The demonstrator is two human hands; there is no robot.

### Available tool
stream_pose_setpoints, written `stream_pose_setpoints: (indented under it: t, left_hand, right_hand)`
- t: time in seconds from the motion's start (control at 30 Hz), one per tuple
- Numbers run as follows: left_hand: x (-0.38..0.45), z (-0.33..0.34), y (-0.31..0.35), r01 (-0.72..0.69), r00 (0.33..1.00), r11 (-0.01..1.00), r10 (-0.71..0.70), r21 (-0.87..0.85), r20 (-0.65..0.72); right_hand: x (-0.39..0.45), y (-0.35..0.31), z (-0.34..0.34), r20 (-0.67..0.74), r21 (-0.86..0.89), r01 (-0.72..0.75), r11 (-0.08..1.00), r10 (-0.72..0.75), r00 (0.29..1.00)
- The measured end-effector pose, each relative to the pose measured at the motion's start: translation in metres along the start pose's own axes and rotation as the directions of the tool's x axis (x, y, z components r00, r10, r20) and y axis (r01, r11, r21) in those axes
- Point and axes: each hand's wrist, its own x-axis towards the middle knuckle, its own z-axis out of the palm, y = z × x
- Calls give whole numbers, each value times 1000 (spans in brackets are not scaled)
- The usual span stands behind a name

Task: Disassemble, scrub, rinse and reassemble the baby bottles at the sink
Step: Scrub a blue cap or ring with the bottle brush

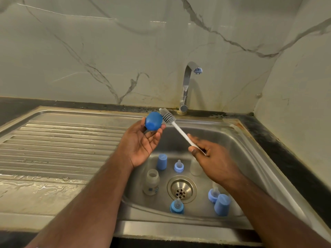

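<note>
Your left hand [143, 140] pinches a blue bottle cap [153, 121] between thumb and fingertips, palm up, holding it above the far left edge of the sink basin [238, 140]. Your right hand [213, 161] is closed around the lower end of a white-handled bottle brush [176, 127], whose grey bristle head lies just beside the cap on its right, touching or nearly so; you cannot tell which. Both hands hang over the basin, with the chrome tap [186, 86] behind them, no water running from it.

Below your hands, on the basin floor around the drain [181, 189], stand the other parts: an open clear bottle [151, 181] left of the drain, a second blue cap [162, 161] and a teat in its blue collar [178, 166] behind it, another clear bottle [196, 167] partly hidden by your right hand, a collar with teat [177, 205] in front, and a third collar [213, 194] touching another blue cap [222, 204] at right. The drainboard [53, 149] at left is wet.
</note>
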Motion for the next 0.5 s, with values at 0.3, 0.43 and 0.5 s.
stream_pose_setpoints:
  t: [0.3,0.43,0.5]
  left_hand:
    - [-2,2,0,-17,1000,1000,17,-27,26]
    - [0,-2,1,-22,999,999,22,-24,23]
    - [2,-4,-2,-22,1000,1000,23,-15,19]
  right_hand:
    - [0,1,4,13,-28,-26,999,26,1000]
    - [-3,-1,2,-3,35,2,999,-1,1000]
    - [-4,-3,3,18,5,5,1000,-6,1000]
